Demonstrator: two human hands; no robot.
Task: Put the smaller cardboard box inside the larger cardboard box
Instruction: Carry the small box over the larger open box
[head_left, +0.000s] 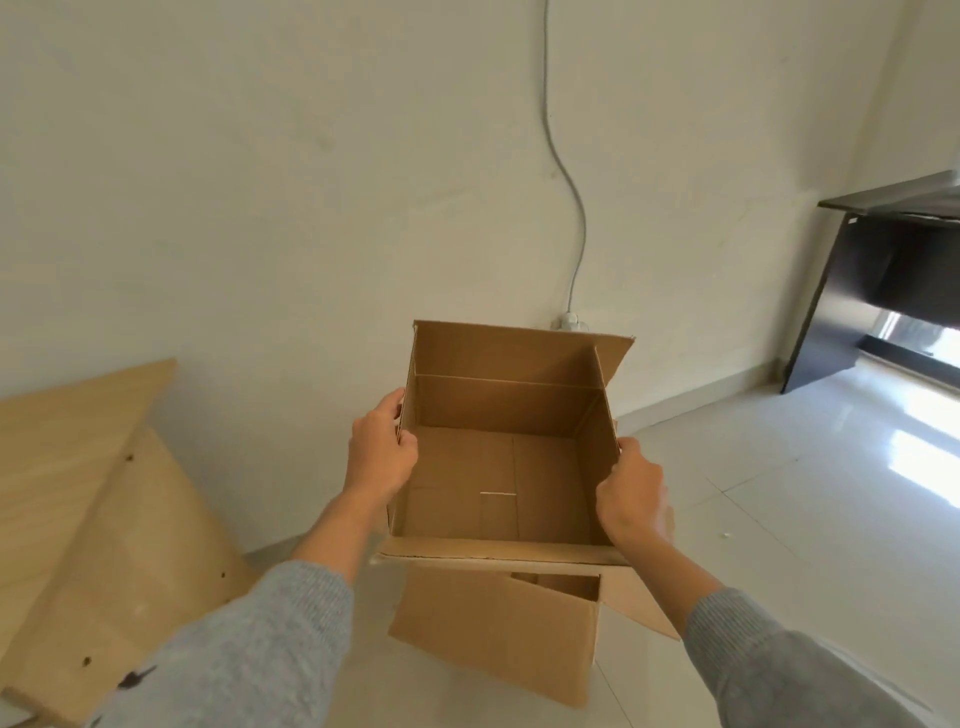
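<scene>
Grey sleeves (291, 639) fill the bottom of the view, and from them two bare forearms reach forward to an open cardboard box (504, 467) held up in the air. Left hand (382, 454) is closed over the box's left wall, thumb inside the rim and fingers outside. Right hand (631, 493) is closed over the right wall near the front corner in the same way. Its far flap stands upright, and the inside is bare apart from the taped bottom seam.

Directly under the held box, on the pale tiled floor (779, 493), sits a second cardboard box (493, 629), tilted, with part of its opening showing below the held box's front flap. Which of the two is the larger cannot be told.

Left of the held box lean light wooden boards (78, 493). Behind it a grey cable (571, 197) runs down the white wall to a socket (570, 323). Far to its right stands a black desk (883, 280).
</scene>
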